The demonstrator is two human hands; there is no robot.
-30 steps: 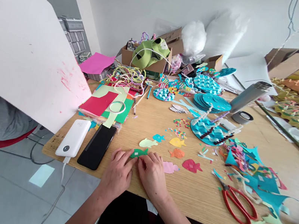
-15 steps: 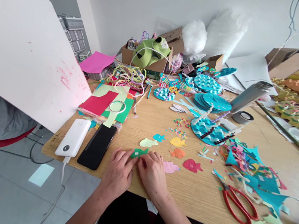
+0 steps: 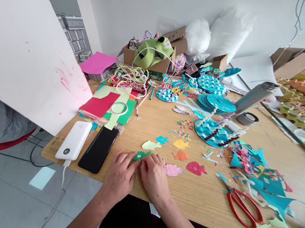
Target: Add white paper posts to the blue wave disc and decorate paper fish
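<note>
A green paper fish (image 3: pixel 142 155) with a small pale square on its body lies at the table's front edge between my two hands. My left hand (image 3: pixel 121 172) has its bent fingers closed on the fish's left end. My right hand (image 3: pixel 155 176) is curled, its fingertips pinching at the fish's lower right edge; the thumb tips are partly hidden. Around them lie other paper fish: a pale green one (image 3: pixel 151 145), a blue one (image 3: pixel 162 140), a yellow one (image 3: pixel 180 144), an orange one (image 3: pixel 181 155), a pink one (image 3: pixel 173 170) and a red one (image 3: pixel 196 168).
Red-handled scissors (image 3: pixel 243 207) and paper scraps (image 3: pixel 269 182) lie on the right. A black phone (image 3: pixel 98 150) and white power bank (image 3: pixel 74 141) are at left. Behind stand a blue decorated disc (image 3: pixel 213 134), a flask (image 3: pixel 255 97) and coloured paper sheets (image 3: pixel 100 104).
</note>
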